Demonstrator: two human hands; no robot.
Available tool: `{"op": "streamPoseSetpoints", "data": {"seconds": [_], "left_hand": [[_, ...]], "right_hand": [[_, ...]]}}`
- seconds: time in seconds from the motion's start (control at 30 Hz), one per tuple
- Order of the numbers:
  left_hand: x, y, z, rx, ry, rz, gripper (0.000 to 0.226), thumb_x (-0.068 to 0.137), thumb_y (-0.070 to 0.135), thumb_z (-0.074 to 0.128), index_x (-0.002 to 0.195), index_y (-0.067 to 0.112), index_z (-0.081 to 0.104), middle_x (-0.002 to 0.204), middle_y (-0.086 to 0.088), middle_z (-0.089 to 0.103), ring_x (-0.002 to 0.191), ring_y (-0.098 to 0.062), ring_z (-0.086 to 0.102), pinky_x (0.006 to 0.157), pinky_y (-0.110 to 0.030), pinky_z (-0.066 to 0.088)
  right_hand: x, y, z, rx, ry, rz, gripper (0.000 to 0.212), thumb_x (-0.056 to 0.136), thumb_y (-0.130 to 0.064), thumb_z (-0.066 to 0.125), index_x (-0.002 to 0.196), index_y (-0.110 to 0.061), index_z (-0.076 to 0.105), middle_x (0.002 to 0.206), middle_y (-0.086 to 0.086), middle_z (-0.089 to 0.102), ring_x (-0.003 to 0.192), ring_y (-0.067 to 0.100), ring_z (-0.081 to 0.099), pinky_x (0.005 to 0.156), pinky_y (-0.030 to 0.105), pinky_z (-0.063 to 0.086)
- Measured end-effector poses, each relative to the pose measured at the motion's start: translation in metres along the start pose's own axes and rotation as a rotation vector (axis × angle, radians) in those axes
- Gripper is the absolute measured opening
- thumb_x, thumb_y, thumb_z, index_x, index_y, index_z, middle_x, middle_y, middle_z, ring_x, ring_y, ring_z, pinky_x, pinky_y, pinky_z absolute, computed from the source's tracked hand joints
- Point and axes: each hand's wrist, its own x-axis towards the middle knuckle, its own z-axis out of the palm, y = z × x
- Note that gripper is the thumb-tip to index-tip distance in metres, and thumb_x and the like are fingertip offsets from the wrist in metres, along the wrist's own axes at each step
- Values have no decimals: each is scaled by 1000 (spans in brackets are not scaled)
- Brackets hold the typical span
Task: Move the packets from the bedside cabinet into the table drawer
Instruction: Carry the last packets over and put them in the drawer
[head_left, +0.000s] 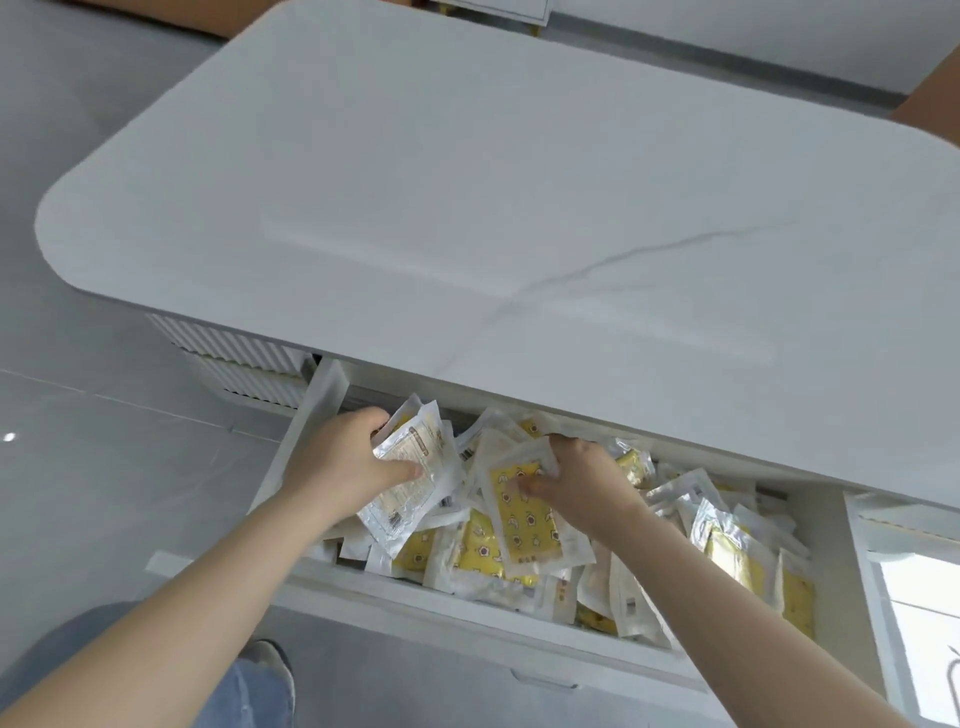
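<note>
White table (467, 171) with rounded corners, faint grey vein across the top, nothing on its surface. Its drawer (467, 623) is pulled open beneath the front edge, piled with yellow-and-white packets (478, 556). Table stands on grey tiled floor (78, 441).

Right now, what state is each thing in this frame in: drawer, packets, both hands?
Table drawer: pulled open, heaped with packets.
Left hand: gripping a silver-backed packet, tilted above the heap.
Right hand: gripping a yellow-printed packet over the heap.
Loose packets: piled unevenly, overlapping.
Tabletop: bare.
</note>
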Motion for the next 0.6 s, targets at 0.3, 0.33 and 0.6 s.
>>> {"op": "streamPoseSetpoints", "data": {"seconds": [0.3, 0.33, 0.6], "left_hand": [[-43, 18, -9, 224, 14, 47, 59, 70, 53, 75, 111, 17, 51, 104, 4, 57, 94, -18, 56, 76, -33, 46], [-49, 22, -11, 241, 37, 67, 64, 72, 51, 75, 118, 15, 50, 114, 2, 55, 102, -19, 55, 82, -33, 46], [-87, 53, -19, 265, 110, 309, 55, 85, 37, 66, 134, 18, 47, 135, 1, 51, 123, -17, 48, 95, -26, 38]], "right_hand": [[-46, 1, 1, -145, 149, -159, 62, 87, -53, 59, 137, -20, 45, 132, 2, 54, 110, 20, 58, 87, 31, 48], [-56, 1, 0, -124, 162, -175, 61, 87, -53, 59, 138, -21, 45, 135, 1, 52, 112, 19, 57, 89, 31, 46], [-135, 16, 7, -17, 211, -240, 58, 83, -55, 62, 132, -27, 51, 134, -11, 52, 118, 10, 51, 91, 23, 41]]}}
